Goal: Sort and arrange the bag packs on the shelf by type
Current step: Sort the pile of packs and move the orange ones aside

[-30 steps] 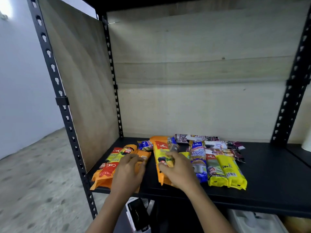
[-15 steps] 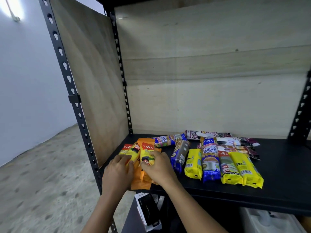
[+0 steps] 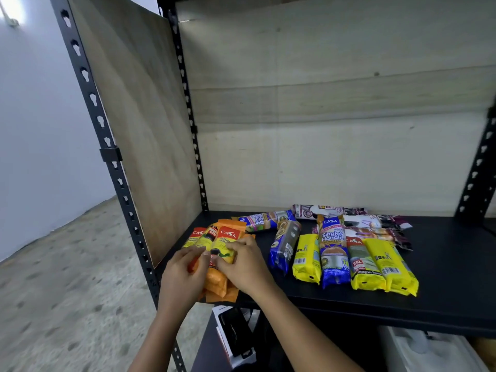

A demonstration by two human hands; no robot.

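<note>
2 hands, our left hand (image 3: 185,275) and right hand (image 3: 245,264), press on the orange Casa packs (image 3: 224,237) at the black shelf's (image 3: 442,299) front-left corner, grouping that type. Next, we judge, squaring their edges before gathering the blue Singlet Handle packs (image 3: 332,251).

"CASA" marks an orange pack (image 3: 227,234); "CASA Singlet Handle" a blue pack (image 3: 332,251).

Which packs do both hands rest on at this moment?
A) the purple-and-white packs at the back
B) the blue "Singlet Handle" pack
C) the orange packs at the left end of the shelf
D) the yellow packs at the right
C: the left hand and the right hand both lie on the orange packs, while the other packs lie untouched to the right.
</note>
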